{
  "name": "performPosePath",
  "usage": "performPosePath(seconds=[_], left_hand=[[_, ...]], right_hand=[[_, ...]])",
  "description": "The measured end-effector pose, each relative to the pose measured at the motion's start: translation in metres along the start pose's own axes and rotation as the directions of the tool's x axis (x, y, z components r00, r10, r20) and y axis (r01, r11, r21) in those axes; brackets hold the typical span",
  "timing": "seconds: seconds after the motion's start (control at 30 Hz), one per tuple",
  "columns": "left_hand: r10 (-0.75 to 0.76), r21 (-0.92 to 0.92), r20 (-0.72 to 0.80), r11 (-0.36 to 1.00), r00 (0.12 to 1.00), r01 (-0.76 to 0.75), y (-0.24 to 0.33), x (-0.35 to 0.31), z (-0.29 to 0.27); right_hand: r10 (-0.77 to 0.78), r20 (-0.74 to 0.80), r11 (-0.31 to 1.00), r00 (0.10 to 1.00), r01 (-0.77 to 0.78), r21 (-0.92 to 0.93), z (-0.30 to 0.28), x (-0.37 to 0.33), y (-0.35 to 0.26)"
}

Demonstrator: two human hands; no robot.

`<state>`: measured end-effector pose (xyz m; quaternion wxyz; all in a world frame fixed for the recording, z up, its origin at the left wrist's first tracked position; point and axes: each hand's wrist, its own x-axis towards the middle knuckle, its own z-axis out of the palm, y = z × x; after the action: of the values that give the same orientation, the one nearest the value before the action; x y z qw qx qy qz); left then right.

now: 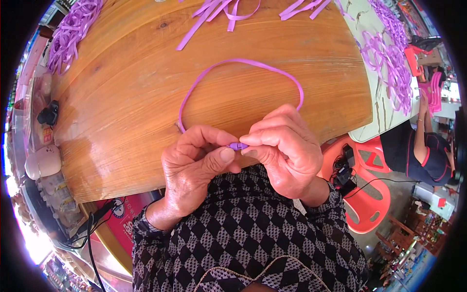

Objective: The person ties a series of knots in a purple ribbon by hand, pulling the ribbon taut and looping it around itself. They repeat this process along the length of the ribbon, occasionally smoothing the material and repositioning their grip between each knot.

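Pinching together at the near edge of the wooden counter (146,112), both hands meet on the two ends of one purple ribbon strip (238,62). The left hand (194,170) has its grip clamped on the strip end between thumb and forefinger, and the right hand (284,148) has its grip closed on the same joint from the other side, fingertips touching where a short purple bit (238,145) shows between them. From there the strip rises away over the counter in a wide loop and comes back down to the hands, lying on the wood.

Farther out, loose cut purple strips (219,14) lie scattered along the far edge of the counter, and a thick bundle of purple strips (73,31) rests at its far left corner. A small black device (48,113) sits at the left rim, with a pale round pot-like thing (44,163) just beside the counter below it; what it holds cannot be told. Stacked clear packets (53,192) with small coloured labels stand near it, too blurred to read for shape.

On the right, a pale second counter (377,124) carries a heap of looped purple ribbons (391,68). Another person in dark clothing (418,151) sits beside it. A red plastic chair (369,194) below holds black gadgets with cables (343,170).
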<state>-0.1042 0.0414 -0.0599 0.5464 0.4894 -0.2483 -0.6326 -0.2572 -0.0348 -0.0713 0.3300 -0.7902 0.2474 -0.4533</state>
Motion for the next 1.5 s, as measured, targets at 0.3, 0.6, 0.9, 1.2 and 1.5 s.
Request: performPosePath(seconds=[0.3,0.6,0.9,1.2,1.5], left_hand=[[0.046,-0.015,-0.005,0.999,0.999,-0.046,-0.010,-0.002,0.002],[0.226,0.255,-0.023,0.943,0.974,-0.212,-0.010,-0.005,0.002],[0.249,0.303,-0.009,0.924,0.968,-0.235,-0.007,-0.005,0.009],[0.034,0.123,-0.042,0.992,0.999,-0.029,-0.008,0.000,0.002],[-0.068,0.114,0.073,0.992,0.995,0.059,0.006,0.006,0.003]], right_hand=[[-0.078,-0.009,0.994,0.997,0.077,-0.071,0.002,-0.006,0.003],[-0.142,0.068,0.979,0.987,0.151,-0.138,-0.002,-0.007,0.000],[-0.223,0.032,0.958,0.974,0.225,-0.176,0.002,-0.013,0.004],[-0.111,0.072,0.994,0.991,0.111,-0.006,0.003,-0.011,0.013],[-0.106,0.137,0.992,0.985,0.114,-0.050,-0.013,-0.005,0.008]])
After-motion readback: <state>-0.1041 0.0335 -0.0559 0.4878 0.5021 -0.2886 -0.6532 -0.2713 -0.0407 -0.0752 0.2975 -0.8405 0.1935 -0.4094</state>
